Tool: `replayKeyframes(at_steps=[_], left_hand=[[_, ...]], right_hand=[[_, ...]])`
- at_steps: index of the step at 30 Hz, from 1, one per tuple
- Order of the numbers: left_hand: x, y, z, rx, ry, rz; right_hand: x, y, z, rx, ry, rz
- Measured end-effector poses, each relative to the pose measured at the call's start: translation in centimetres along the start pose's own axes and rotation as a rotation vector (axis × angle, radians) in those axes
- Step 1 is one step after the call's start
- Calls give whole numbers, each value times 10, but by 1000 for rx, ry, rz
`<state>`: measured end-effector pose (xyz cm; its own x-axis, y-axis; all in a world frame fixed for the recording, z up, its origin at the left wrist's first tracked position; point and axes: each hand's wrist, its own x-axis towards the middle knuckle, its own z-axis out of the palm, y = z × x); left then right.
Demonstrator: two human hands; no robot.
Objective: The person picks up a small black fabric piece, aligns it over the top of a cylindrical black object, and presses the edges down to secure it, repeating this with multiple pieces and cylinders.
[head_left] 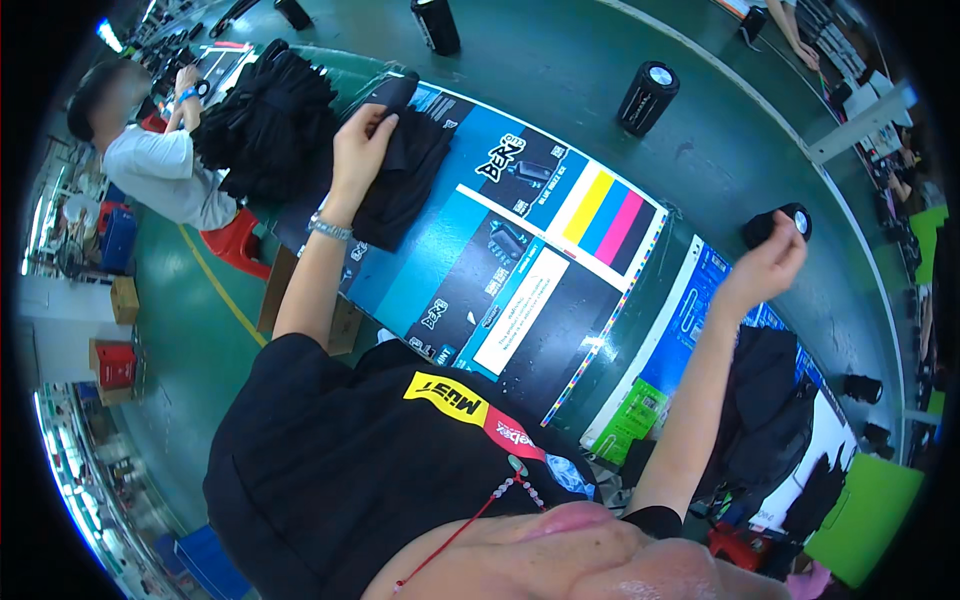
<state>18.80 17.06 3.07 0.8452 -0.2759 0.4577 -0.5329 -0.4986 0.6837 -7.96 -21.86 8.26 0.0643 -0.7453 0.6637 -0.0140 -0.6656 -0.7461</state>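
My left hand (362, 150), with a metal watch band at its wrist, is closed at the edge of a black cloth piece (405, 165). The cloth lies over a printed sheet, and a rounded dark end (395, 92) shows just beyond my fingertips. On the right, my right hand (768, 265) has its fingers bent round a black cylinder (793, 222) with a pale round end. Part of that cylinder is hidden by the fingers. Another black cylinder (648, 98) of the same kind stands on the green table between my hands, farther off.
A large heap of black cloth pieces (275, 125) is at the left. Colourful printed sheets (440, 290) cover the near table. More black cloth (760, 420) lies at the right. One more cylinder (435, 25) is on the green surface (540, 60). A co-worker (155, 165) sits far left near a red stool (235, 240).
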Motion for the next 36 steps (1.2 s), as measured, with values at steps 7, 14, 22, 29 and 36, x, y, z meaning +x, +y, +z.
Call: replayKeyframes(at_steps=[7,14,22,29,36], left_hand=[[-9,125,33,-1312,-534,-407],[-12,156,62,-1374,-928,-315],[-8,161,79,-1678,-1162,-394],[-8,173,94,-1760,-1254,-209],[-18,185,133,-1158,-1218,-305]], right_hand=[[-90,-55,55,838,-674,715],[-87,-79,44,1046,-1016,975],[-72,-64,16,1157,-1187,1108],[-67,-74,-1,652,-1306,621],[-40,-54,4,770,-766,693]])
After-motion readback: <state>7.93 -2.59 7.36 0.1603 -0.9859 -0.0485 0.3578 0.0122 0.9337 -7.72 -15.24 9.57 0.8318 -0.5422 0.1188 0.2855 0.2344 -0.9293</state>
